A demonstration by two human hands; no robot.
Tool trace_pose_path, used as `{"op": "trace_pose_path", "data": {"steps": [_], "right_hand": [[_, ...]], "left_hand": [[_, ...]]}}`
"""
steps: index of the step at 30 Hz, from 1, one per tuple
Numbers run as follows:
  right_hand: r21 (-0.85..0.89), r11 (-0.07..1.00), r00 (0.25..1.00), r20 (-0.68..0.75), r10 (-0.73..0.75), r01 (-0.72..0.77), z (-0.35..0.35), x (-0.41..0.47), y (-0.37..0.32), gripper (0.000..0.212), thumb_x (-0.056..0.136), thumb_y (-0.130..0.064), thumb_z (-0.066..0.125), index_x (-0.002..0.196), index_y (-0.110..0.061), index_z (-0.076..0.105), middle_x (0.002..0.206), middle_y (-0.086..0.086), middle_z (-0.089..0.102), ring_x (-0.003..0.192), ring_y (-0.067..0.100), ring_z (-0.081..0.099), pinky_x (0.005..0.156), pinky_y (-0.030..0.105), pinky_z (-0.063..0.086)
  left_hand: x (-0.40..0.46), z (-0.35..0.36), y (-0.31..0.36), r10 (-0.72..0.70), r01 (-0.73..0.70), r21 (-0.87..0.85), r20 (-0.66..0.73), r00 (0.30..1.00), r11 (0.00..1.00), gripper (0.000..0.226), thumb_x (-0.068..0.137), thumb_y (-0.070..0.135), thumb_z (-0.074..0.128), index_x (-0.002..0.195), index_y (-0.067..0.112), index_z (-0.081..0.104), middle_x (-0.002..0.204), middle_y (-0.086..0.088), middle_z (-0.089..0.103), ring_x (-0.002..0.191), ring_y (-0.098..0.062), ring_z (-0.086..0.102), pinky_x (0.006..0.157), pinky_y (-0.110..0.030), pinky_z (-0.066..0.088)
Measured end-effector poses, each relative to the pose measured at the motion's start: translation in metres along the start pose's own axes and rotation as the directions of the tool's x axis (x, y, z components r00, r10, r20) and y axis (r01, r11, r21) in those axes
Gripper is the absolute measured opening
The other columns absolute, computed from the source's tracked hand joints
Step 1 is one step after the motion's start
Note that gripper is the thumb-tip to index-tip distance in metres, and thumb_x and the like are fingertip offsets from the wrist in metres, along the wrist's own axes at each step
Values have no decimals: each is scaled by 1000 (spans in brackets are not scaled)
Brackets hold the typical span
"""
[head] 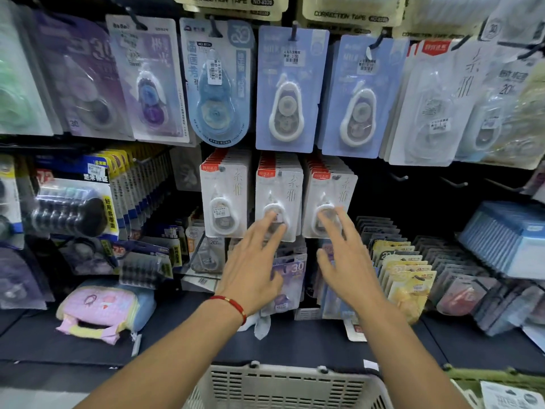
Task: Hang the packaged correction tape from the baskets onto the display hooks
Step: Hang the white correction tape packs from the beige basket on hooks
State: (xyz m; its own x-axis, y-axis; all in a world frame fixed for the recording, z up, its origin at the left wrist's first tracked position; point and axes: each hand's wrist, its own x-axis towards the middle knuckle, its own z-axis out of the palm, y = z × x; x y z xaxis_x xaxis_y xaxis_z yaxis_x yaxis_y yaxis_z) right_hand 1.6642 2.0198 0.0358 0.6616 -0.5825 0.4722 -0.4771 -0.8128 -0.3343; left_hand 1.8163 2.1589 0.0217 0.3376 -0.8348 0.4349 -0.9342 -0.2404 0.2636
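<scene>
Three rows of white correction tape packs with red top labels hang on hooks at centre: a left row [224, 199], a middle row [278, 190] and a right row [328, 193]. My left hand [253, 261] reaches up with spread, straight fingers touching the front pack of the middle row. My right hand [345, 261] does the same on the front pack of the right row. Neither hand holds a pack. A white slotted basket [283, 385] stands below my arms, and a green basket [498, 376] with a pack in it shows at the lower right.
Three bare hooks [398, 177] stick out to the right of the white rows. Blue and purple tape packs [289, 87] hang above. Stacked packs [407, 276] stand on the dark shelf at right, and a pink pouch [100, 311] lies at left.
</scene>
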Motion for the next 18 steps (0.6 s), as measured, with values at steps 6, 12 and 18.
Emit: {"op": "trace_pose_path", "data": {"steps": [6, 12, 18], "right_hand": [[77, 997, 999, -32, -7, 9, 0, -9, 18, 64, 101, -13, 60, 161, -22, 40, 173, 4, 21, 155, 27, 27, 120, 46, 34], [5, 999, 960, 276, 41, -44, 11, -42, 38, 40, 101, -21, 56, 140, -20, 61, 146, 2, 54, 135, 28, 52, 110, 45, 45], [-338, 940, 713, 650, 264, -41, 37, -142, 83, 55, 105, -27, 50, 158, -18, 38, 166, 10, 32, 152, 29, 35, 119, 45, 36]], "left_hand": [[-15, 2, 2, 19, -20, -26, -31, 999, 999, 73, 89, 20, 61, 159, 23, 39, 173, 1, 12, 154, -22, 23, 116, -38, 40], [-67, 10, -1, -27, 0, 121, 226, 974, 993, 57, 82, 22, 66, 139, 23, 57, 158, -4, 38, 146, -30, 38, 105, -44, 45], [-160, 42, -20, -361, 115, 393, 640, 678, 912, 64, 95, 34, 60, 154, 32, 37, 164, -2, 24, 150, -28, 28, 113, -45, 41]]}}
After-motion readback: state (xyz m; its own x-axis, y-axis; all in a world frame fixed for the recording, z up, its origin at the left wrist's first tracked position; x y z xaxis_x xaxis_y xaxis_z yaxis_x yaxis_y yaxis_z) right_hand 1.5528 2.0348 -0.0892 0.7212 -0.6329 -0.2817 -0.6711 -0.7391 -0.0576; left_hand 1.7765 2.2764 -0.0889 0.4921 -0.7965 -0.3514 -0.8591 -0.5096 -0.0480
